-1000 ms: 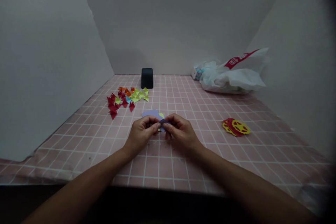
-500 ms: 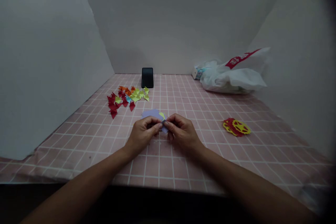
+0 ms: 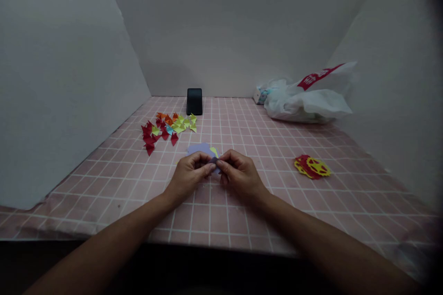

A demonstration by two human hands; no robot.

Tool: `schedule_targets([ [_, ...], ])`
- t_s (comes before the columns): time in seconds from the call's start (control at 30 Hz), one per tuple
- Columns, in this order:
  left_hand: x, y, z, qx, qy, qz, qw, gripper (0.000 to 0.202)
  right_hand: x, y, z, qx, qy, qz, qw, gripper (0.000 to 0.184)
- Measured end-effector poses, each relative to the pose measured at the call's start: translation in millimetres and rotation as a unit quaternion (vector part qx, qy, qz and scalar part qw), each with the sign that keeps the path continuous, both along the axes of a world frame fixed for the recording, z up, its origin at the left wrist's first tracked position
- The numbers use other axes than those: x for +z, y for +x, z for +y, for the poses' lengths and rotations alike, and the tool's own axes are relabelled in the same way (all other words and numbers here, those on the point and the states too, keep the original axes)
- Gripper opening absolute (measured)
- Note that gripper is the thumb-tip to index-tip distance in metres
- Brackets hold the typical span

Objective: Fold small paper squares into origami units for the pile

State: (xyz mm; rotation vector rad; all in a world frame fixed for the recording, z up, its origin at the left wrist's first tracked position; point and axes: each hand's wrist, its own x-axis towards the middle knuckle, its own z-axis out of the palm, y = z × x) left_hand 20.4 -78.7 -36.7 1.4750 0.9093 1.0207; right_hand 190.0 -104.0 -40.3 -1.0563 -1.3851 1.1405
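Between my two hands, near the middle of the table, is a small piece of purple paper (image 3: 214, 160). My left hand (image 3: 192, 170) pinches its left side between thumb and fingers. On the other side my right hand (image 3: 240, 171) is closed on it in a similar pinch, fingertips almost meeting the left ones. Much of the paper is hidden by the fingers. Just behind my hands lie purple paper sheets (image 3: 200, 148) with a bit of yellow paper (image 3: 214, 151) at their right edge.
Folded paper pieces (image 3: 166, 130) in red, orange, yellow and blue lie at the left. A black phone (image 3: 194, 102) stands behind them. Red and yellow cut-out shapes (image 3: 312, 168) rest at right. Behind are a white plastic bag (image 3: 306, 101) and a small box (image 3: 259, 95). Pale walls enclose the table.
The small purple paper has shifted slightly in my fingertips and shows a darker, folded-looking face. Both hands stay almost in the same place.
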Motion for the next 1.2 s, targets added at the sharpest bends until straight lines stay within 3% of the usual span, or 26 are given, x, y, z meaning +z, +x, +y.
schedule_targets([
  [0.3, 1.1, -0.1, -1.6, 0.005, -0.033, 0.005, 0.999, 0.015, -0.6, -0.1, -1.3, -0.014, 0.007, -0.045, 0.999, 0.023],
  [0.53, 2.6, -0.2, -1.7, -0.007, 0.01, 0.024, 1.0, 0.011, 3.7, 3.0, -0.3, -0.07, 0.153, -0.159, 0.973, 0.011],
  [0.67, 3.0, -0.8, -3.8, -0.034, 0.028, 0.064, 0.997, 0.012, 6.3, 3.2, 0.6, -0.06, 0.2, -0.171, 0.963, 0.013],
  [0.87, 2.2, -1.4, -5.5, -0.075, -0.017, 0.065, 0.995, 0.017, 8.9, 6.5, 1.7, -0.024, 0.163, -0.17, 0.972, 0.026],
  [1.0, -0.2, -1.0, -2.0, -0.039, -0.039, 0.032, 0.998, 0.019, 9.0, 8.8, 5.3, -0.005, 0.13, -0.147, 0.981, 0.021],
  [1.2, 2.9, 0.6, -0.4, 0.0, -0.042, 0.017, 0.999, 0.019, 10.6, 8.5, 4.6, -0.019, 0.153, -0.137, 0.979, 0.018],
])
